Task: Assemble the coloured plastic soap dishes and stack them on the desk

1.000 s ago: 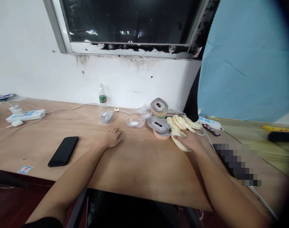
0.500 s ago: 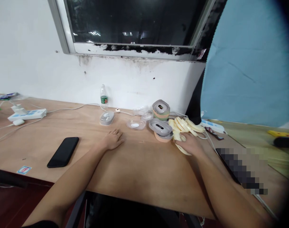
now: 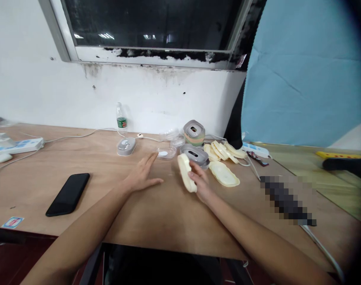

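My right hand (image 3: 202, 183) grips a cream-coloured oval plastic piece (image 3: 186, 173), tilted up on edge over the middle of the table. Its thumb and fingers close on the right side of the piece. My left hand (image 3: 143, 174) is empty, fingers stretched out and thumb apart, a short way left of that piece. A similar cream piece (image 3: 224, 174) lies flat to the right of my right hand. Behind it is a pile of cream pieces (image 3: 223, 151). Grey oval containers (image 3: 194, 154) stand just beyond the held piece, partly hidden by it.
Toward the wall stand a stacked grey container (image 3: 194, 132), a clear plastic tray (image 3: 167, 152), a small grey box (image 3: 126, 146) and a bottle (image 3: 121, 118). A black phone (image 3: 68, 194) lies left. Power strips (image 3: 18, 146) and cables run along both sides; a pixelated dark object is at right.
My right hand has lifted a cream piece from the pile and brought it left. Another cream piece now lies flat nearer me. My left hand has raised and spread its fingers.
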{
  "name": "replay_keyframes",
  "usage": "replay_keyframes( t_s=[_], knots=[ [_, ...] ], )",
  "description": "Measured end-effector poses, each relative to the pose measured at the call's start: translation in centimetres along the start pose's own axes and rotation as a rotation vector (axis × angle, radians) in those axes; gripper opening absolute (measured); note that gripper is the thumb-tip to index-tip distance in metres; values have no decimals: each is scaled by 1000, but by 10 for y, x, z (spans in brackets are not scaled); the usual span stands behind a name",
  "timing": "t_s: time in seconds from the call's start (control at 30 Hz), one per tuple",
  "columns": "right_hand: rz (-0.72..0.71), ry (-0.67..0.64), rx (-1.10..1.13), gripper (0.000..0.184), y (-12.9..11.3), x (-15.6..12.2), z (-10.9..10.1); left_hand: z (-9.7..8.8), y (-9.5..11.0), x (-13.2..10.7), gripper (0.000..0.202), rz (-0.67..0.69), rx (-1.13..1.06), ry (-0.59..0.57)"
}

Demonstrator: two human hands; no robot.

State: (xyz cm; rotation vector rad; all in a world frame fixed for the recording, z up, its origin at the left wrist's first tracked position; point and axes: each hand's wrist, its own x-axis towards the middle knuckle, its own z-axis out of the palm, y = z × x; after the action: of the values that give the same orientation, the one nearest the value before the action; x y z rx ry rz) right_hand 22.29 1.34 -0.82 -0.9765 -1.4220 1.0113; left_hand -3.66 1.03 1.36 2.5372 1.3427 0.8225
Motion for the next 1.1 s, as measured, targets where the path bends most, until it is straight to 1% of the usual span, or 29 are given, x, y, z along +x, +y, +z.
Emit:
replay_keyframes(
  t_s=[0.07, 0.13, 0.17, 0.23, 0.27, 0.3, 0.33, 0.43, 0.5, 0.6, 0.7, 0.83, 0.97, 1.1],
  knots=[
    [149, -138, 114, 45, 3, -6, 14, -1, 11, -1, 97, 20, -75, -20],
    [223, -232, 139, 34, 4, -9, 19, -1, 18, -1, 84, 10, -168, -72],
    [215, -267, 107, 30, 4, -10, 19, 0, 21, 0, 73, 12, -201, -112],
    [136, -311, -25, 26, 3, -10, 16, 1, 23, 1, 50, 30, -216, -190],
    [85, -317, -105, 25, 3, -9, 13, 2, 24, 1, 44, 32, -198, -214],
    [31, -302, -188, 25, 3, -8, 10, 3, 23, 2, 42, 18, -168, -225],
    [-23, -260, -269, 24, 2, -7, 7, 4, 21, 2, 42, -11, -131, -223],
    [-202, -56, -489, 23, -2, 1, -7, 6, 12, 1, 45, -142, -5, -199],
    [-305, 71, -600, 24, -4, 8, -19, 7, 5, 0, 41, -206, 79, -203],
    [-351, 183, -751, 30, -2, 21, -38, 5, -5, 1, 40, -301, 198, -212],
    [-338, 223, -902, 35, 3, 31, -50, 3, -10, 1, 42, -386, 287, -207],
    [-322, 253, -1050, 34, 8, 36, -55, 3, -10, 1, 43, -420, 319, -203],
    [-257, 209, -1141, 29, 10, 36, -57, 6, -8, 1, 42, -423, 326, -226],
    [-227, 167, -1174, 25, 12, 36, -59, 8, -10, 1, 41, -417, 310, -233]
  ],
)
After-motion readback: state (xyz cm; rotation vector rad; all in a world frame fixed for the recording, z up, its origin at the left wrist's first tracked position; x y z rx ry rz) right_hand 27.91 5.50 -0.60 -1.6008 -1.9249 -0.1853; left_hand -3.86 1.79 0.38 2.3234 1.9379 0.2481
